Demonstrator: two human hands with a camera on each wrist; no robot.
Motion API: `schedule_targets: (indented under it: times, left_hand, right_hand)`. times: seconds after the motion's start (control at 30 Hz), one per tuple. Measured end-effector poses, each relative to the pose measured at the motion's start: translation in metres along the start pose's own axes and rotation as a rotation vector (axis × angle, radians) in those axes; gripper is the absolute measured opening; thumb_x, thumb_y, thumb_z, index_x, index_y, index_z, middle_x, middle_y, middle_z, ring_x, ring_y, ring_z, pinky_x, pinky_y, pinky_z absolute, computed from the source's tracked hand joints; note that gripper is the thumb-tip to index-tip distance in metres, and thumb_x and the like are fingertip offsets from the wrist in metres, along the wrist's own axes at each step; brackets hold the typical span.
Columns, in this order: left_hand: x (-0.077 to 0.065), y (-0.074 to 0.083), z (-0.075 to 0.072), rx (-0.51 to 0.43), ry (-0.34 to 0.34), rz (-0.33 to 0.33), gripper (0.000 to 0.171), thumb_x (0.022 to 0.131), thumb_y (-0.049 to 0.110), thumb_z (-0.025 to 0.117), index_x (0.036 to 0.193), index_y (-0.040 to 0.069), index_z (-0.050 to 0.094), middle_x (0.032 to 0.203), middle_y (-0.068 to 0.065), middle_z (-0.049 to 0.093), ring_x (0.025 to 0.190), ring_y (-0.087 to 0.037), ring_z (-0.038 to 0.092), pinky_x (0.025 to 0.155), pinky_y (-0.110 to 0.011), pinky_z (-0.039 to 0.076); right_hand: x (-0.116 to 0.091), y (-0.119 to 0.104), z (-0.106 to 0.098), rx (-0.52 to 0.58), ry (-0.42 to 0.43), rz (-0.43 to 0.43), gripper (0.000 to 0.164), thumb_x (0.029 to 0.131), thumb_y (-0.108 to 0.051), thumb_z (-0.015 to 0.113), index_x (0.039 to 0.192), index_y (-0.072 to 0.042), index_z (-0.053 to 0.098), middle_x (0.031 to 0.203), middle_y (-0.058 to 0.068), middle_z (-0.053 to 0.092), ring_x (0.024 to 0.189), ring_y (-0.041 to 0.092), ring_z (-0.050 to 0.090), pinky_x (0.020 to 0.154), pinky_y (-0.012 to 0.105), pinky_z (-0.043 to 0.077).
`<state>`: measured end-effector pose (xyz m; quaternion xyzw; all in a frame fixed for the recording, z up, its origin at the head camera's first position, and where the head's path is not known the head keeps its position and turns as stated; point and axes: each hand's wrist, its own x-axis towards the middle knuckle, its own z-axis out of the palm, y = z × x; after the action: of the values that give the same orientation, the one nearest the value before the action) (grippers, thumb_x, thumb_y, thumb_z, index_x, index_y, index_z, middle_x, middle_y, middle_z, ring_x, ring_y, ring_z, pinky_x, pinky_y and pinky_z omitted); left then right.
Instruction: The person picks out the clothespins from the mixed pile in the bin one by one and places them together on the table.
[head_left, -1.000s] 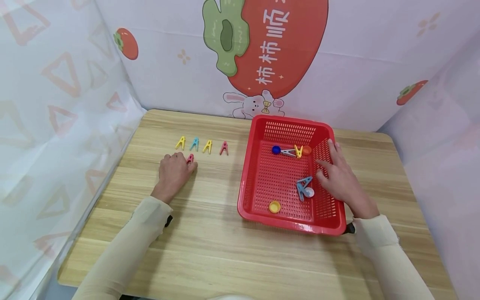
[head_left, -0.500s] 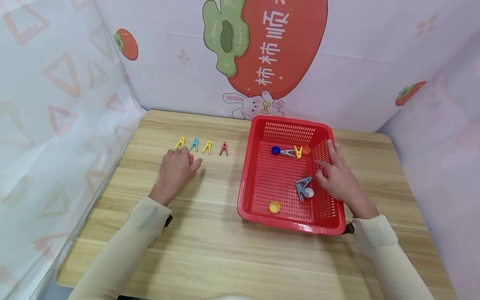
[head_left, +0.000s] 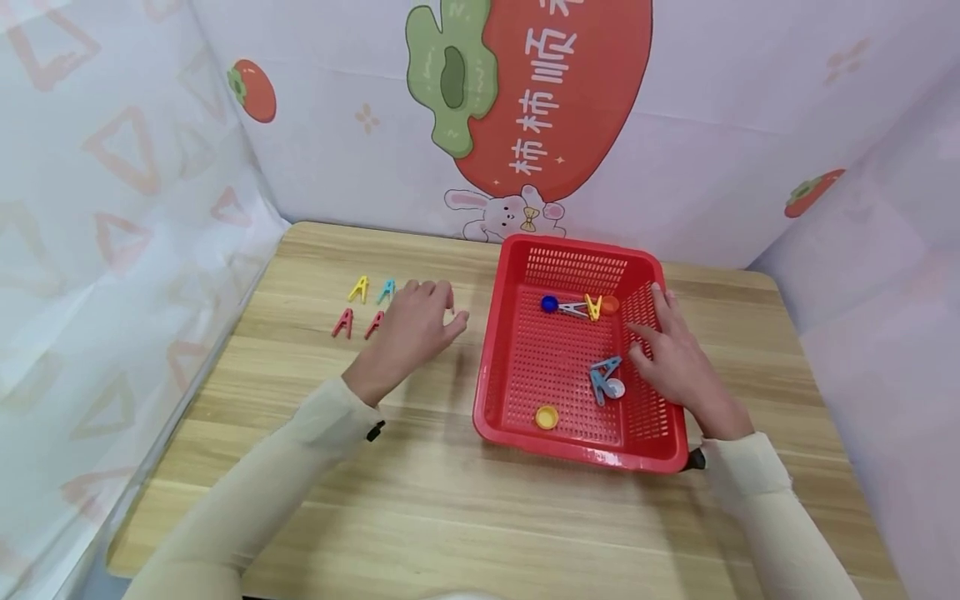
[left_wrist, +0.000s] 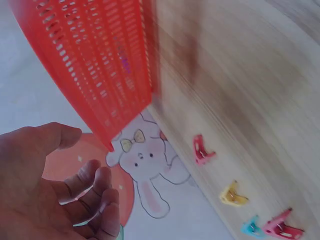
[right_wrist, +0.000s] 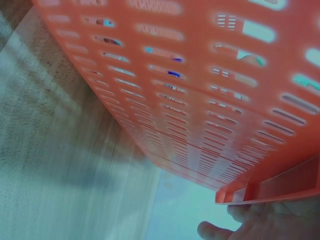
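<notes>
My left hand (head_left: 416,325) is above the table, between the clothespins and the red basket, with loosely bent fingers and nothing in them. Beneath and left of it lie a yellow clothespin (head_left: 359,288), a blue clothespin (head_left: 387,290) and two red clothespins (head_left: 342,322). The hand hides more from the head view; the left wrist view shows another red clothespin (left_wrist: 202,151) and a yellow one (left_wrist: 232,195). My right hand (head_left: 682,367) holds the right rim of the red basket (head_left: 491,367), thumb and index finger inside, other fingertips beyond the rim.
Inside the basket lie a blue cap (head_left: 550,304), a grey clothespin (head_left: 573,309), a yellow clothespin (head_left: 593,307), an orange cap (head_left: 611,305), blue clothespins (head_left: 602,387), a white cap (head_left: 615,388) and a yellow cap (head_left: 547,417). A printed cloth wall (head_left: 337,167) stands behind the table.
My left hand has left the red clothespin on the table and moved right toward the basket, uncovering two red clothespins and covering others. The right hand stays at the basket rim.
</notes>
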<state>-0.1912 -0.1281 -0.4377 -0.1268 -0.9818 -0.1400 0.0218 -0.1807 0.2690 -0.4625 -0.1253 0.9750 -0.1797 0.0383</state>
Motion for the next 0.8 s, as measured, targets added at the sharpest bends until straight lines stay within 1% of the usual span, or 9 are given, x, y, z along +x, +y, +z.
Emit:
schedule_targets:
  times: [0.1,0.2,0.33,0.37,0.5,0.6,0.7,0.8]
  left_hand:
    - [0.004,0.011,0.001,-0.002,0.004,0.022,0.031,0.107,0.039,0.064,0.114,0.009,0.065,0.108,-0.010,0.071,0.105,-0.030,0.062,0.096,-0.046,0.055]
    - [0.008,0.020,0.001,0.006,0.012,0.058,0.029,0.108,0.037,0.062,0.114,0.010,0.065,0.110,-0.009,0.071,0.109,-0.030,0.063,0.098,-0.045,0.055]
    - [0.014,0.035,0.002,0.036,-0.003,0.110,0.028,0.109,0.038,0.060,0.116,0.011,0.065,0.114,-0.009,0.072,0.112,-0.028,0.062,0.101,-0.044,0.055]
    - [0.015,0.040,0.003,0.044,-0.009,0.126,0.030,0.109,0.039,0.060,0.120,0.011,0.065,0.117,-0.009,0.072,0.114,-0.028,0.063,0.103,-0.044,0.056]
    - [0.020,0.059,0.003,0.111,-0.026,0.196,0.036,0.109,0.041,0.060,0.129,0.011,0.066,0.120,-0.009,0.074,0.116,-0.026,0.065,0.107,-0.042,0.055]
    - [0.025,0.074,0.002,0.193,-0.038,0.250,0.038,0.109,0.043,0.062,0.131,0.012,0.066,0.118,-0.007,0.075,0.110,-0.022,0.065,0.105,-0.039,0.055]
    - [0.030,0.089,0.001,0.262,-0.078,0.298,0.042,0.108,0.046,0.062,0.135,0.014,0.066,0.123,-0.006,0.075,0.108,-0.021,0.065,0.103,-0.037,0.055]
    - [0.035,0.104,0.001,0.304,-0.141,0.338,0.046,0.108,0.047,0.062,0.141,0.014,0.065,0.132,-0.007,0.074,0.112,-0.023,0.065,0.102,-0.037,0.057]
  right_hand:
    - [0.001,0.000,0.001,-0.001,0.005,-0.007,0.051,0.103,-0.015,0.061,0.149,0.008,0.060,0.183,0.022,-0.004,0.168,0.049,-0.005,0.118,0.080,0.028]
    - [0.000,0.000,0.002,0.000,0.015,-0.008,0.051,0.102,-0.015,0.061,0.148,0.009,0.060,0.183,0.022,-0.004,0.168,0.049,-0.005,0.118,0.081,0.028]
    - [0.000,0.001,0.003,-0.004,0.018,-0.008,0.051,0.102,-0.015,0.061,0.147,0.009,0.061,0.183,0.022,-0.003,0.168,0.049,-0.005,0.118,0.081,0.027]
    - [0.000,0.001,0.003,-0.003,0.018,-0.008,0.052,0.102,-0.015,0.061,0.147,0.009,0.061,0.183,0.022,-0.003,0.168,0.049,-0.005,0.118,0.081,0.026]
    - [-0.001,0.003,0.003,0.001,0.023,-0.007,0.052,0.101,-0.014,0.062,0.147,0.009,0.061,0.183,0.020,-0.004,0.169,0.049,-0.005,0.118,0.080,0.027]
    - [-0.002,0.003,0.003,0.003,0.027,-0.006,0.051,0.101,-0.014,0.062,0.146,0.009,0.061,0.183,0.020,-0.004,0.169,0.049,-0.004,0.119,0.080,0.027]
    - [0.000,0.002,0.003,-0.002,0.026,-0.008,0.051,0.101,-0.015,0.062,0.146,0.010,0.061,0.183,0.020,-0.004,0.168,0.049,-0.003,0.119,0.079,0.028]
    - [0.001,0.002,0.003,-0.007,0.021,-0.007,0.051,0.102,-0.015,0.062,0.147,0.010,0.061,0.183,0.020,-0.005,0.168,0.049,-0.004,0.117,0.078,0.032]
